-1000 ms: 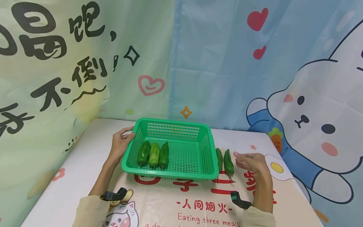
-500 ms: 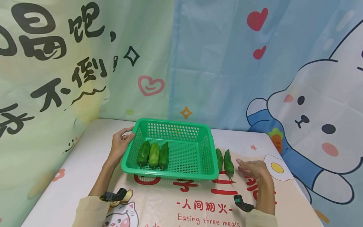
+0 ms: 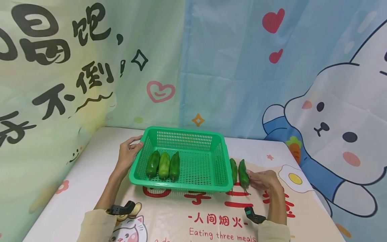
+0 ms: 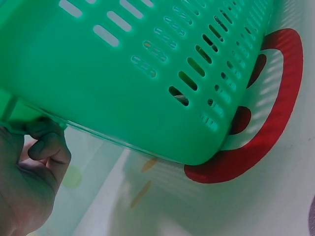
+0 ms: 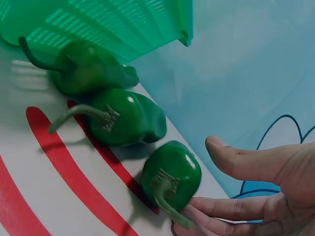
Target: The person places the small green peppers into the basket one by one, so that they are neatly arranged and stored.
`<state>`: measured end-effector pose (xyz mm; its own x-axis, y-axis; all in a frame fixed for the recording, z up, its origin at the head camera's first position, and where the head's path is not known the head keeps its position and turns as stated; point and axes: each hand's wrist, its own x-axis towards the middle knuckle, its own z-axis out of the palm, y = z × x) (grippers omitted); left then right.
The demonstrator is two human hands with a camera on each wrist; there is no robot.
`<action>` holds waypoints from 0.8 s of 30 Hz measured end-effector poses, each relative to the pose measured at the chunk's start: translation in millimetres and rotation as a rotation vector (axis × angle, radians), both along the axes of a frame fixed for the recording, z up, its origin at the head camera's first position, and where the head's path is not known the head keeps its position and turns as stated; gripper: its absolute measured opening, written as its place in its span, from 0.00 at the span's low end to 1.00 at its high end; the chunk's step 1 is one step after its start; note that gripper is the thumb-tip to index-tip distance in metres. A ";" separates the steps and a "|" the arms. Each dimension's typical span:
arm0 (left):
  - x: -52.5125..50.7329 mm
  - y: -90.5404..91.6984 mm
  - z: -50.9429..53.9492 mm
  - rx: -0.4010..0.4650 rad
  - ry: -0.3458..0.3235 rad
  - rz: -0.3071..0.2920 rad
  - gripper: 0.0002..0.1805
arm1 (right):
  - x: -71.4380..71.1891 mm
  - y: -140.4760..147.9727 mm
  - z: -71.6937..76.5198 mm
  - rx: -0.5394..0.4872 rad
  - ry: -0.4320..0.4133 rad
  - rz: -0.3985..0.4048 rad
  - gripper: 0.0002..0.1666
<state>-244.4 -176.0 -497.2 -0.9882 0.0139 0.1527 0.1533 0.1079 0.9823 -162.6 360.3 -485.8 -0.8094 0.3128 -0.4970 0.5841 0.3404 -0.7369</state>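
Observation:
A green plastic basket (image 3: 196, 187) stands mid-table with three green peppers (image 3: 164, 165) lying side by side in its left part. My left hand (image 3: 127, 154) grips the basket's left rim; the left wrist view shows the curled fingers (image 4: 49, 147) at that rim. Right of the basket, more green peppers lie on the table, and three show in the right wrist view. My right hand (image 3: 266, 179) is beside the outermost pepper (image 3: 243, 174). In the right wrist view its fingers reach against that pepper (image 5: 172, 172), while the thumb stands straight, apart from it.
The white table (image 3: 90, 161) carries a beige printed mat (image 3: 169, 215) with red lettering. Behind it hangs a printed cloth backdrop (image 3: 217, 67). Another loose pepper (image 3: 233, 170) lies close against the basket's right side, partly covered by its rim.
My right hand first drew slightly back and right, then came left to the outermost pepper. My left hand and the basket have stayed put.

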 end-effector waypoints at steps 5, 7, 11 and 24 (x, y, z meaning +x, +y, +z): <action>0.5 -0.3 -0.1 -0.009 -0.003 -0.002 0.25 | -1.7 -12.5 2.1 0.065 0.016 -0.015 0.47; 0.4 -0.4 -0.3 -0.010 -0.003 0.000 0.25 | -2.1 -19.0 3.9 0.099 0.020 -0.027 0.46; -0.3 -0.8 -1.2 -0.011 -0.001 0.005 0.24 | -3.8 -29.6 6.2 0.159 0.025 -0.043 0.42; -3.3 -0.7 -3.1 -0.026 0.010 0.016 0.23 | -7.5 -34.5 3.4 0.170 0.030 -0.076 0.33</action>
